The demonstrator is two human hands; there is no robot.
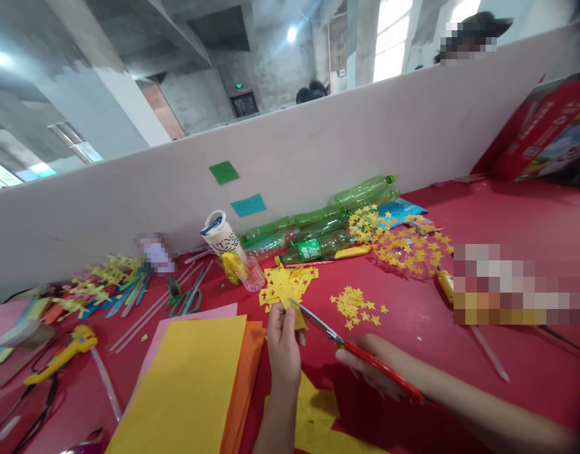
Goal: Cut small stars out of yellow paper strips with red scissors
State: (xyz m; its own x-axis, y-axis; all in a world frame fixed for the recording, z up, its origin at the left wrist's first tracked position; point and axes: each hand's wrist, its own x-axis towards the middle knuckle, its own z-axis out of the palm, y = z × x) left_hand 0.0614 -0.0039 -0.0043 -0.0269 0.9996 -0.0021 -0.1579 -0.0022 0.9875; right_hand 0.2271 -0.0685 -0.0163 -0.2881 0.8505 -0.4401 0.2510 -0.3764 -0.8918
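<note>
My left hand [284,337] pinches a small piece of yellow paper [298,318] between thumb and fingers. My right hand [372,366] is closed around the red handles of a pair of scissors [384,371]. The blade tips reach the paper near my left fingertips; whether they are cutting into it I cannot tell. Just beyond lies a heap of yellow paper scraps [290,280] with star-shaped holes. To its right is a small pile of cut yellow stars [352,306]. Larger yellow paper offcuts [318,410] lie below my hands.
Yellow and orange sheets [190,378] are stacked at left. Green plastic bottles [318,227] lie along the white partition [294,151], near a paper cup [220,233]. A yellow glue gun [65,356] sits far left. More stars [408,249] spread at right. Green-handled scissors [190,299] lie behind the sheets.
</note>
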